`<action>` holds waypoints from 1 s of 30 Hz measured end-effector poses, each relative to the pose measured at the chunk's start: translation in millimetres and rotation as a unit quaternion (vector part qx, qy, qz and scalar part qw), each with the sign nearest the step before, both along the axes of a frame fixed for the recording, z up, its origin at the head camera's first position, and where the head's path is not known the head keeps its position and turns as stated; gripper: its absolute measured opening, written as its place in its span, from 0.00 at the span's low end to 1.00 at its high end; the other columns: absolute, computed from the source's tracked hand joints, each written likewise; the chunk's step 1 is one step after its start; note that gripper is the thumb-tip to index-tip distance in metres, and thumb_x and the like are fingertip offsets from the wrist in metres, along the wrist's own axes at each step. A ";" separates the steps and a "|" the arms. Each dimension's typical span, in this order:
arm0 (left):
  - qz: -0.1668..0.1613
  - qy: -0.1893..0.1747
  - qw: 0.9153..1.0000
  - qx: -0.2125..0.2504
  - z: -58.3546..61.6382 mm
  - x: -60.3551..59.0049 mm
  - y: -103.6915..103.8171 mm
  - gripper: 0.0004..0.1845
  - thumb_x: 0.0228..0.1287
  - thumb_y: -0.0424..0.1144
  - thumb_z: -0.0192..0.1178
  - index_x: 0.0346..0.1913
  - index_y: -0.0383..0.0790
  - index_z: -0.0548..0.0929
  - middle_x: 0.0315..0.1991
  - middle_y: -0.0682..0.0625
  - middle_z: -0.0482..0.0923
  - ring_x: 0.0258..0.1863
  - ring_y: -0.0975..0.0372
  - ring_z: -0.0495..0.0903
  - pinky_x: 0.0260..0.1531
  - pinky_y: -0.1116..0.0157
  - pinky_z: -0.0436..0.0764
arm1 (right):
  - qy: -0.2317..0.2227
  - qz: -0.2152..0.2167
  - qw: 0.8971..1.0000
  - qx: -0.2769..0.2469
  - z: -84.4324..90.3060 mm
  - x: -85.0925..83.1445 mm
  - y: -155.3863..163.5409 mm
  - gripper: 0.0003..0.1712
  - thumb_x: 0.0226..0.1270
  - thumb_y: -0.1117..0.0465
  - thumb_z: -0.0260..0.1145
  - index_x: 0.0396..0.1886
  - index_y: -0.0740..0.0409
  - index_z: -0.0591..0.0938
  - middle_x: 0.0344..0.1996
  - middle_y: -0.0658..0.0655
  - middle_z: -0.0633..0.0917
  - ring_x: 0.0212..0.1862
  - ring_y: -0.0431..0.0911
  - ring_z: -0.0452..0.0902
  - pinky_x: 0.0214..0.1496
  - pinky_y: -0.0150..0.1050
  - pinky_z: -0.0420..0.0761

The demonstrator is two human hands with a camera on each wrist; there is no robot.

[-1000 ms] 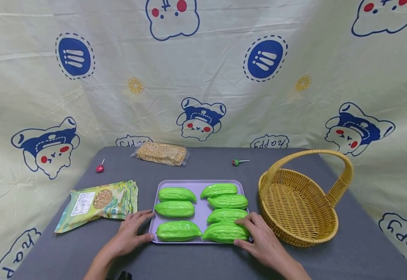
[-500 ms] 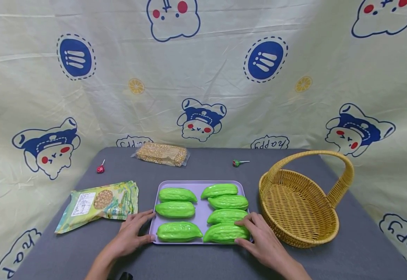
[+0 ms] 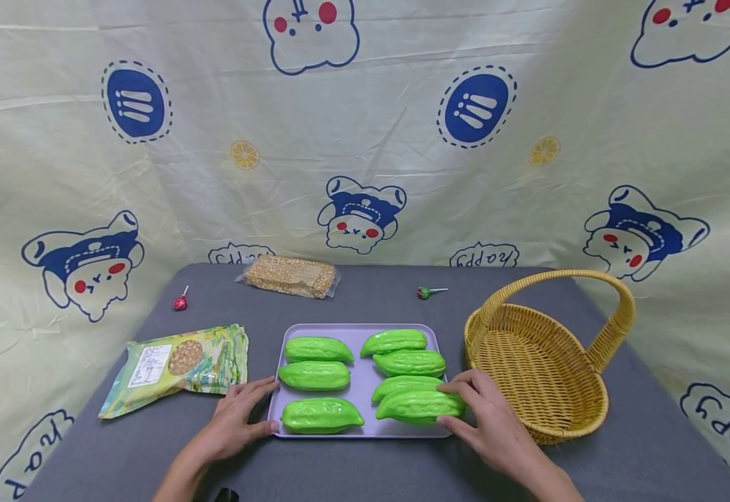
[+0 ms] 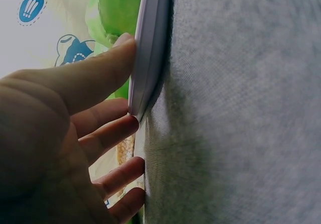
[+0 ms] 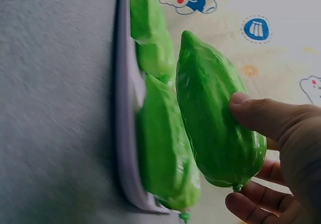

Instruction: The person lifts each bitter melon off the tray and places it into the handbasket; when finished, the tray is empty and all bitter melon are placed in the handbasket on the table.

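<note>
A lilac tray (image 3: 361, 380) lies mid-table, bearing green, ridged bitter melons in two columns. My left hand (image 3: 231, 422) rests at its left edge, thumb (image 4: 113, 66) against the rim and the other fingers spread loosely. With thumb and fingers, my right hand (image 3: 487, 422) pinches one bitter melon (image 3: 416, 406) by its right end. In the right wrist view that melon (image 5: 215, 123) is raised off the tray, apart from the melon (image 5: 165, 143) beyond it. From the head it overlaps the neighbouring melon in the right column. Three melons, one being the nearest (image 3: 322, 415), make up the left column.
A yellow wicker basket (image 3: 530, 359) with a tall handle stands right of the tray, close to my right hand. A printed food bag (image 3: 179, 366) lies at left, a clear pack of grains (image 3: 289, 276) behind. Two lollipops, red (image 3: 180, 302) and green (image 3: 424, 293), lie farther back.
My right hand has lifted the nearest right-column bitter melon off the tray and shifted it slightly right and away from me. The left hand stays at the tray edge.
</note>
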State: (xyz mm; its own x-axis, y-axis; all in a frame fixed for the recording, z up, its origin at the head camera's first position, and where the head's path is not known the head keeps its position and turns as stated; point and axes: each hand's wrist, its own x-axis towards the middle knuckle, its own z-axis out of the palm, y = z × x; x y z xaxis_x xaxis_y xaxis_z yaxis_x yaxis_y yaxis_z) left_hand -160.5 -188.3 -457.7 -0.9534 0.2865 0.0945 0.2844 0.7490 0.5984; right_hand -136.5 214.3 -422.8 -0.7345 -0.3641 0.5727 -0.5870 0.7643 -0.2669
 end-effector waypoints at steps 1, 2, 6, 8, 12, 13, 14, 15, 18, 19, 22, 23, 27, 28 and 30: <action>0.000 0.001 1.000 0.000 -0.1 0.0 0.0 0.35 0.51 0.49 0.68 0.63 0.44 0.73 0.65 0.46 0.70 0.57 0.52 0.65 0.53 0.50 0.62 | 0.005 -0.001 1.000 -0.001 2.6 -0.1 2.5 0.26 0.40 0.57 0.79 0.44 0.47 0.82 0.40 0.43 0.75 0.43 0.34 0.66 0.42 0.29 0.67; 0.000 0.001 1.000 -0.001 -0.1 0.1 -0.1 0.35 0.51 0.49 0.68 0.63 0.44 0.73 0.65 0.46 0.70 0.57 0.52 0.65 0.53 0.50 0.62 | 0.008 -0.003 1.000 -0.002 5.3 -0.2 5.2 0.26 0.40 0.58 0.79 0.45 0.47 0.82 0.40 0.43 0.75 0.43 0.34 0.66 0.42 0.28 0.66; 0.001 -0.001 1.000 -0.001 0.5 0.7 0.0 0.35 0.51 0.50 0.68 0.63 0.44 0.73 0.65 0.47 0.70 0.58 0.52 0.65 0.52 0.52 0.62 | 0.026 -0.014 1.000 -0.005 15.7 -1.6 17.4 0.28 0.37 0.61 0.80 0.45 0.49 0.83 0.40 0.45 0.76 0.44 0.36 0.68 0.44 0.26 0.64; 0.001 -0.003 1.000 -0.001 0.8 1.2 0.2 0.35 0.51 0.50 0.68 0.63 0.44 0.73 0.65 0.47 0.70 0.58 0.53 0.65 0.52 0.52 0.62 | 0.034 -0.020 0.999 -0.005 20.6 -2.2 24.2 0.28 0.36 0.62 0.80 0.44 0.51 0.83 0.40 0.46 0.76 0.44 0.36 0.67 0.44 0.26 0.63; 0.001 -0.001 1.000 -0.001 0.8 1.7 0.7 0.34 0.51 0.49 0.68 0.63 0.44 0.73 0.65 0.46 0.70 0.58 0.52 0.64 0.52 0.52 0.62 | 0.042 -0.037 0.998 -0.005 29.0 -2.4 37.4 0.28 0.35 0.62 0.80 0.43 0.53 0.83 0.40 0.47 0.77 0.43 0.34 0.66 0.43 0.26 0.63; 0.002 0.000 1.000 -0.001 0.6 1.7 0.8 0.34 0.51 0.48 0.68 0.63 0.44 0.73 0.65 0.46 0.70 0.59 0.52 0.64 0.52 0.51 0.62 | 0.041 -0.044 0.998 -0.004 30.9 -2.4 40.8 0.28 0.36 0.62 0.80 0.43 0.53 0.83 0.40 0.47 0.77 0.43 0.34 0.65 0.43 0.26 0.63; 0.001 0.001 1.000 -0.001 0.6 1.7 0.8 0.34 0.51 0.48 0.68 0.63 0.43 0.73 0.65 0.46 0.70 0.59 0.52 0.64 0.53 0.51 0.62 | 0.040 -0.050 0.998 -0.004 32.5 -2.3 44.2 0.27 0.36 0.62 0.80 0.43 0.53 0.83 0.40 0.47 0.77 0.43 0.34 0.65 0.43 0.26 0.63; 0.000 0.002 1.000 -0.001 0.5 1.5 0.9 0.34 0.51 0.48 0.68 0.63 0.43 0.73 0.65 0.46 0.70 0.59 0.52 0.64 0.53 0.51 0.62 | 0.039 -0.056 0.998 -0.003 34.2 -2.2 47.7 0.27 0.36 0.62 0.80 0.43 0.53 0.83 0.40 0.47 0.77 0.43 0.34 0.65 0.43 0.25 0.63; -0.002 -0.003 1.000 0.001 -0.2 0.9 0.9 0.34 0.52 0.48 0.68 0.64 0.43 0.73 0.65 0.46 0.70 0.60 0.51 0.64 0.53 0.49 0.62 | 0.035 -0.074 0.997 0.001 38.5 -2.1 58.0 0.27 0.36 0.63 0.80 0.42 0.54 0.83 0.40 0.48 0.77 0.43 0.34 0.65 0.43 0.25 0.64; -0.003 -0.005 1.000 0.001 -0.3 0.8 0.9 0.34 0.52 0.48 0.68 0.64 0.43 0.73 0.66 0.46 0.70 0.60 0.51 0.64 0.54 0.49 0.61 | 0.033 -0.079 0.996 0.003 39.7 -2.1 61.5 0.27 0.36 0.63 0.80 0.42 0.54 0.83 0.40 0.48 0.77 0.43 0.33 0.65 0.43 0.25 0.64; -0.002 -0.015 1.000 0.000 -0.7 0.4 0.9 0.35 0.52 0.48 0.67 0.64 0.44 0.72 0.66 0.46 0.69 0.60 0.51 0.63 0.54 0.49 0.61 | 0.030 -0.090 0.995 0.005 43.0 -1.6 71.5 0.26 0.38 0.63 0.79 0.43 0.54 0.83 0.40 0.48 0.77 0.43 0.32 0.64 0.42 0.24 0.64; -0.002 -0.016 1.000 0.000 -0.7 0.4 0.8 0.35 0.52 0.49 0.67 0.64 0.44 0.72 0.66 0.46 0.69 0.60 0.52 0.63 0.54 0.49 0.61 | 0.027 -0.093 0.995 0.005 44.0 -1.5 74.8 0.26 0.39 0.63 0.79 0.44 0.54 0.83 0.40 0.48 0.77 0.42 0.31 0.64 0.41 0.24 0.64; -0.002 -0.016 1.000 -0.002 0.1 0.3 -0.1 0.35 0.52 0.49 0.67 0.64 0.44 0.72 0.66 0.46 0.69 0.60 0.51 0.63 0.54 0.50 0.61 | 0.014 -0.110 0.994 0.007 47.1 -1.9 87.3 0.25 0.43 0.61 0.78 0.45 0.53 0.82 0.41 0.48 0.76 0.41 0.29 0.62 0.38 0.24 0.63; -0.001 -0.016 1.000 -0.002 0.3 0.3 -0.2 0.35 0.52 0.49 0.67 0.64 0.44 0.72 0.66 0.46 0.69 0.60 0.52 0.63 0.54 0.49 0.61 | 0.011 -0.115 0.993 0.009 47.4 -2.3 90.3 0.25 0.44 0.60 0.78 0.45 0.52 0.82 0.41 0.48 0.76 0.41 0.30 0.62 0.38 0.24 0.63; 0.000 -0.017 1.000 -0.002 0.5 0.1 -0.3 0.35 0.52 0.49 0.67 0.64 0.44 0.72 0.66 0.47 0.69 0.60 0.51 0.63 0.54 0.49 0.61 | 0.006 -0.124 0.992 0.013 47.3 -3.1 96.0 0.24 0.45 0.59 0.77 0.45 0.52 0.82 0.41 0.49 0.76 0.41 0.30 0.62 0.38 0.25 0.63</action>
